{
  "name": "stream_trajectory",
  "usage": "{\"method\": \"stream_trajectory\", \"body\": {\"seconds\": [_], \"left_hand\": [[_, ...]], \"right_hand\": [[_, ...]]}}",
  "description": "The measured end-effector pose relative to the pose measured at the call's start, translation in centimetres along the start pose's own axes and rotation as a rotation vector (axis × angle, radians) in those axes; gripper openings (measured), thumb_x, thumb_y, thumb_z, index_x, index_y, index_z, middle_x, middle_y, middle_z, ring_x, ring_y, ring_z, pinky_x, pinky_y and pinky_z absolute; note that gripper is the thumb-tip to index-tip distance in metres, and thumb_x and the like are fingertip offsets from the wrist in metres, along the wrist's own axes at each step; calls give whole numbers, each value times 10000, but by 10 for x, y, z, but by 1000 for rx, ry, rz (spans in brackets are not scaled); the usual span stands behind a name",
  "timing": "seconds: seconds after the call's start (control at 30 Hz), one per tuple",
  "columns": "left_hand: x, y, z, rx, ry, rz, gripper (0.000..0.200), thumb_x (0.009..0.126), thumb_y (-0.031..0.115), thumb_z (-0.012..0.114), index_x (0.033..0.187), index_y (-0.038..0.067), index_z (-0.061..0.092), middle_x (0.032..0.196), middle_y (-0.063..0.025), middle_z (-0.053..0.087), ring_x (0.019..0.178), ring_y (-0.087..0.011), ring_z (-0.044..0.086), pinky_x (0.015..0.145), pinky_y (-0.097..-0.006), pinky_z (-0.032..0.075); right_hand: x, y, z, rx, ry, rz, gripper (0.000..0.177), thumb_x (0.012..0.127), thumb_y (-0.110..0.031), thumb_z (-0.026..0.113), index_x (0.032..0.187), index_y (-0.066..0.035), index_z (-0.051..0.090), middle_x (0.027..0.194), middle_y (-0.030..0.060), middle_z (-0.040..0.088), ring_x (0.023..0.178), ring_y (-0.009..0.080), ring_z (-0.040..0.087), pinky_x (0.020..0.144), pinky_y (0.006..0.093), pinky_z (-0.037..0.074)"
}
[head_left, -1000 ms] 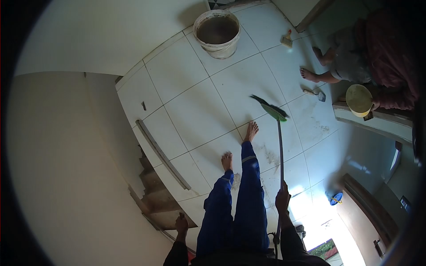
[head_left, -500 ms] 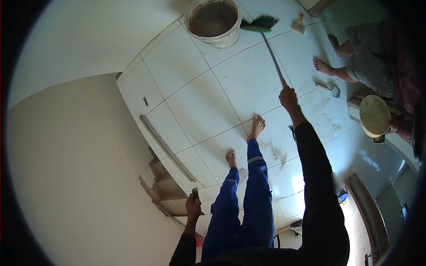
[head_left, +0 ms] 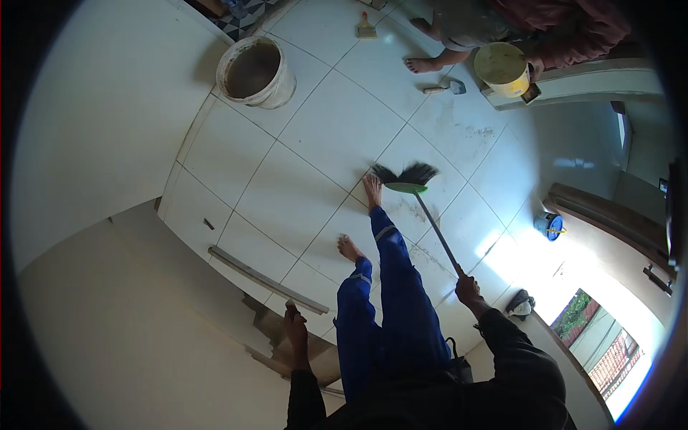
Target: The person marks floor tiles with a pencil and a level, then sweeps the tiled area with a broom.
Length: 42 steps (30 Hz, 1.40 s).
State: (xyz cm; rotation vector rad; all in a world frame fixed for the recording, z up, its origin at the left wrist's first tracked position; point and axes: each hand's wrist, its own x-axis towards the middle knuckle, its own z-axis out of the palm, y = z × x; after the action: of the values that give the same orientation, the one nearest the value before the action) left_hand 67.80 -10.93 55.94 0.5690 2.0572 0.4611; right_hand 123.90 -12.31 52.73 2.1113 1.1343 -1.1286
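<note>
My right hand (head_left: 468,289) is closed round the grey handle of a broom (head_left: 407,188). The broom's dark bristles and green head are over the tiles beside my foot (head_left: 372,190). On the other side my left hand (head_left: 294,326) is closed on a small object (head_left: 290,306) that sticks up from the fist, too small to identify. Near that hand a long grey metal bar (head_left: 266,279) lies on the floor. Blue trousers with reflective bands cover my legs (head_left: 398,287).
A bucket of murky liquid (head_left: 256,73) stands at the upper left. A brush (head_left: 367,29) and a trowel (head_left: 447,87) lie on the tiles. Another person (head_left: 487,21) at the top right holds a yellow bucket (head_left: 503,69). A blue-lidded bucket (head_left: 550,226) is at the right.
My right hand has drawn the broom back from beside the large bucket to near my feet. The view has turned, and the window at the lower right now shows.
</note>
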Motion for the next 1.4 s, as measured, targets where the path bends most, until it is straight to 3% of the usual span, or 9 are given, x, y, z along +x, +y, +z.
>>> {"method": "stream_trajectory", "body": {"seconds": [0.27, 0.43, 0.5, 0.67, 0.83, 0.9, 0.97, 1.07, 1.4], "left_hand": [[-39, -50, -46, 332, -79, 54, 187, 820, 159, 535, 932, 30, 611, 892, -143, 635, 812, -307, 652, 665, -491, 498], [-35, -103, -29, 633, -125, 253, 237, 833, 195, 556, 961, 27, 663, 955, -205, 689, 868, -416, 676, 710, -563, 501], [-52, -64, 0, 607, -78, -144, 279, 848, 100, 517, 1072, -25, 627, 922, -143, 662, 828, -210, 627, 701, -377, 510], [-132, -65, 52, 283, 89, -88, 307, 849, 136, 540, 1087, -33, 636, 984, -144, 684, 872, -215, 631, 734, -351, 528], [-321, -95, 132, 367, 203, -410, 377, 992, 306, 529, 1159, -3, 665, 993, -152, 691, 889, -253, 644, 789, -393, 537], [-366, -164, 165, 582, 229, -502, 400, 1019, 335, 503, 1120, -14, 669, 928, -190, 680, 849, -312, 659, 804, -456, 534], [-415, -179, 213, 1233, 69, 29, 357, 1012, 292, 475, 1031, -12, 661, 869, -212, 666, 812, -371, 666, 792, -503, 524], [-411, -158, 259, 735, -121, -280, 299, 984, 251, 475, 921, 1, 624, 817, -198, 643, 732, -351, 644, 722, -505, 502], [-381, 60, 391, 269, -67, 187, 221, 948, 162, 499, 905, -25, 606, 715, -107, 582, 653, -227, 563, 632, -371, 463]], "right_hand": [[-91, 30, 51, 295, 294, -119, 546, 958, -72, 497, 1493, -175, 464, 748, 247, 652, 677, 467, 645, 585, 601, 470], [18, -16, -34, 91, 411, -257, 497, 1011, -197, 534, 1503, -203, 459, 837, 220, 688, 737, 436, 694, 635, 553, 560], [93, -40, -68, 40, 479, -339, 558, 989, -154, 517, 1529, -262, 426, 877, 247, 683, 779, 435, 709, 673, 541, 583], [233, -79, -172, 28, 440, -409, 519, 965, -95, 474, 1469, -213, 512, 954, 236, 729, 896, 428, 726, 788, 564, 589], [263, 89, -137, 123, 271, -364, 574, 960, -87, 484, 1516, -225, 448, 1005, 246, 726, 940, 451, 717, 821, 570, 587], [220, 205, -91, 14, 126, -282, 706, 981, -87, 481, 1608, -286, 226, 1014, 253, 710, 943, 441, 721, 804, 569, 587], [162, 306, -56, -9, 70, -260, 724, 983, -116, 507, 1619, -285, 204, 943, 273, 699, 894, 462, 713, 785, 598, 571], [94, 399, -38, 164, 49, -248, 531, 1006, -191, 503, 1529, -242, 431, 873, 257, 679, 816, 458, 697, 725, 595, 559], [242, 363, -183, 238, 386, -212, 571, 973, -73, 474, 1532, -156, 394, 918, 248, 713, 846, 452, 715, 729, 560, 593]]}}
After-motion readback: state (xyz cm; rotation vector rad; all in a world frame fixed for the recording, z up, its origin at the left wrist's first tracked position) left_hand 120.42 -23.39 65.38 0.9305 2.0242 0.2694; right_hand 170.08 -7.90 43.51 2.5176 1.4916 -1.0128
